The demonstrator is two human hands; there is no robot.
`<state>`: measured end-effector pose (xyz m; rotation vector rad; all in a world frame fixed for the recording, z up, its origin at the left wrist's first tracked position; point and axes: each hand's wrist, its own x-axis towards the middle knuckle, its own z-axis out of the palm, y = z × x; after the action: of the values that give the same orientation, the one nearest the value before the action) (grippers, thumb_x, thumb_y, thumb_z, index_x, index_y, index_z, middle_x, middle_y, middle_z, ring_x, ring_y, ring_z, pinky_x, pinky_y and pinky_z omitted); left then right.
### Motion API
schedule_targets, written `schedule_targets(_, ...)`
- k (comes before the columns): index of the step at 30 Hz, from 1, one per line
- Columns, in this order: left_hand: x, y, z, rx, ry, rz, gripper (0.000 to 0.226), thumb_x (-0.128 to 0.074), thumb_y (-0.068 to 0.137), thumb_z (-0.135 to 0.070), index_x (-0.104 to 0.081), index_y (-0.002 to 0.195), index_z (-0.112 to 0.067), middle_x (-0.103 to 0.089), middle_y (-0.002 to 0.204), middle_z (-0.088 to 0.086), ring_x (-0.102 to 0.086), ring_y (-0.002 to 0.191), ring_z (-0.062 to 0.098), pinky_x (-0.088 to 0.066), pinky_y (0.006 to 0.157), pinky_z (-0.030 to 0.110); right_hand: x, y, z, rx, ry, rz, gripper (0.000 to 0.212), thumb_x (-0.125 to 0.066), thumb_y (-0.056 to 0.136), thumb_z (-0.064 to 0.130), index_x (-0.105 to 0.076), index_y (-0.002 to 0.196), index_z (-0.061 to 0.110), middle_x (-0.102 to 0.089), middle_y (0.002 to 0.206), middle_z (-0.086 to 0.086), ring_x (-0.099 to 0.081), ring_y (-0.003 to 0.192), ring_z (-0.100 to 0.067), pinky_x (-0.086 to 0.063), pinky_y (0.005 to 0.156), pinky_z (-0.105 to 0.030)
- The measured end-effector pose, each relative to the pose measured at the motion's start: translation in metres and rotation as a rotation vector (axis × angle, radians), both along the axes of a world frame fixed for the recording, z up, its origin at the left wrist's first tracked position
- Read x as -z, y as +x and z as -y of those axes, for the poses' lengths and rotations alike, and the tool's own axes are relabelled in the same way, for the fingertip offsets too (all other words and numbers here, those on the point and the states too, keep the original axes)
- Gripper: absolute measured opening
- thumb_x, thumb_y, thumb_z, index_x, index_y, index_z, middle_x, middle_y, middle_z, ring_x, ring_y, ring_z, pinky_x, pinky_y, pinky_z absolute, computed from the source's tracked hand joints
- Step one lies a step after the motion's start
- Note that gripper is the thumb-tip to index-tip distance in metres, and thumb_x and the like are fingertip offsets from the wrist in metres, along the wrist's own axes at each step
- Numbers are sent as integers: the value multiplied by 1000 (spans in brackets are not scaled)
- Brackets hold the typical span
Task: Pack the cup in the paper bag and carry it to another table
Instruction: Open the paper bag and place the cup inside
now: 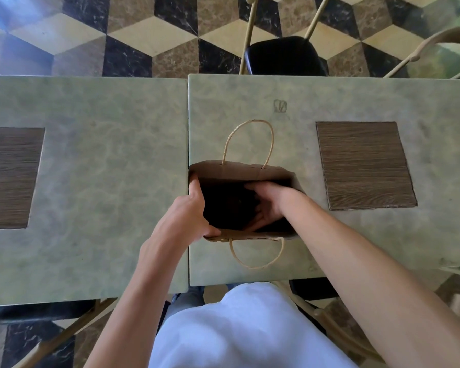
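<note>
A brown paper bag (239,170) stands open on the right green table (356,96), with one twine handle lying toward the far side and one toward me. My left hand (189,211) grips the bag's left rim and holds the mouth apart. My right hand (268,203) reaches down inside the bag, fingers and thumb curved around a black round shape that looks like the cup (229,205). The cup's outline blends into the bag's dark inside.
A second green table (104,155) butts against the left side, and each table has a wood-grain inset. A black-seated chair (284,54) stands beyond the right table. More chair frames are at the right edge and below the table's near edge.
</note>
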<state>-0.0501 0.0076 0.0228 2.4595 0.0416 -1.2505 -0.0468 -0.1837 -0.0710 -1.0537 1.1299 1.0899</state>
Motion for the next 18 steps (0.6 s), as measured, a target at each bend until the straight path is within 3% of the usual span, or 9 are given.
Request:
schedule_targets(3,1,1,0,0,4,-2,125,-81,76,-22,18,152,-24,-46,104,14,-63,84,30,-50,66,34,-2,-2,1,0,-17,20,55,-53,96,50,-49,132,9,-56,128,-25,-59,102,-49,-58,61,-57)
schedule_targets(7,1,0,2,0,18,3,124,-81,77,-21,17,152,-24,-46,101,14,-63,81,30,-50,62,34,-17,-4,-1,-25,-34,64,35,-54,97,44,-54,100,9,-57,106,-21,-56,97,-44,-52,72,-59)
schedule_targets(11,3,0,2,-2,28,-1,127,-82,75,-21,20,151,-25,-48,106,14,-63,84,30,-55,70,37,-44,-6,-7,-51,-55,128,27,-55,99,36,-53,86,13,-56,93,-16,-52,96,-39,-44,89,-58)
schedule_targets(13,3,-1,1,-1,28,1,127,-82,75,-22,19,151,-25,-47,106,14,-63,84,30,-55,71,37,-56,-8,-9,-85,-68,172,23,-52,101,32,-55,88,14,-58,96,-14,-53,96,-36,-42,98,-58)
schedule_targets(16,4,-1,-1,9,16,16,124,-81,76,-23,17,152,-25,-48,98,10,-61,75,25,-52,65,35,-76,-13,-6,-101,-73,229,28,-56,99,32,-54,115,8,-56,122,-20,-54,118,-45,-39,107,-59)
schedule_targets(18,4,0,-2,5,12,22,122,-81,77,-23,16,152,-26,-46,92,8,-59,69,22,-50,61,32,-95,-19,0,-93,-76,317,26,-58,99,29,-51,115,10,-56,119,-24,-54,119,-50,-41,109,-60)
